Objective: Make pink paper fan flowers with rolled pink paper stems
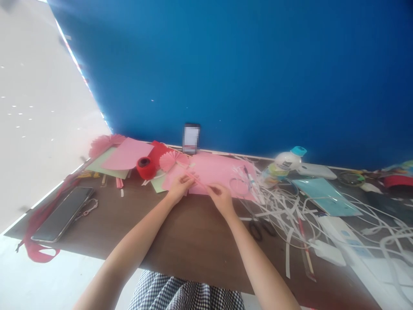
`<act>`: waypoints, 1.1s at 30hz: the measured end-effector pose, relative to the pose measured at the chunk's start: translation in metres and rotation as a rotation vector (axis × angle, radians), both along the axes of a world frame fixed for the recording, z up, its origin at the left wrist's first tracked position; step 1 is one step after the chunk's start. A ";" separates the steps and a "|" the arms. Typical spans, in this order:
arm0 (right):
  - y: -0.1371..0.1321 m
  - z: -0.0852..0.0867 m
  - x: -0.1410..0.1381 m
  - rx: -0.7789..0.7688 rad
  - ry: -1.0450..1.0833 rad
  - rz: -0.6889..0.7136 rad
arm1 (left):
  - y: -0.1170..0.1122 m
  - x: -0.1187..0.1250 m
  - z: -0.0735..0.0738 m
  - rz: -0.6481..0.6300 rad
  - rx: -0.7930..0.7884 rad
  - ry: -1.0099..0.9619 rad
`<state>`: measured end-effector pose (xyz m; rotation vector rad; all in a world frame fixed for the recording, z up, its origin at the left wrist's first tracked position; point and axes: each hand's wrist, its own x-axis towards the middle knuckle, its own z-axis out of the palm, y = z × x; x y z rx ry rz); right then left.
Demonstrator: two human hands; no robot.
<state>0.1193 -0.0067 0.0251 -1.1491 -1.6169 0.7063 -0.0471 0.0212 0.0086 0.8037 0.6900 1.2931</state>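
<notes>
A narrow folded strip of pink paper [196, 178] runs between my two hands, above a large pink sheet [216, 165] on the brown table. My left hand [181, 187] pinches its left part, fingers closed. At the strip's right end, my right hand [221, 198] grips it between thumb and fingers. Just behind my left hand lies a pleated pink paper fan [172, 160]. A red roll [146, 168] of ribbon or thread sits left of the fan. Fine detail at the fingertips is blurred.
Phones lie at left [63, 215] and lean on the blue wall [191, 137]. Right of my hands are scissors [258, 228], shredded white paper strips [284, 206], a white bottle with a blue cap [288, 159], a teal folder [327, 196] and a power strip [345, 234] with cables.
</notes>
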 end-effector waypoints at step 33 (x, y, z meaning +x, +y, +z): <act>0.002 -0.001 -0.002 -0.415 0.279 0.291 | -0.002 -0.004 0.006 -0.018 -0.011 0.044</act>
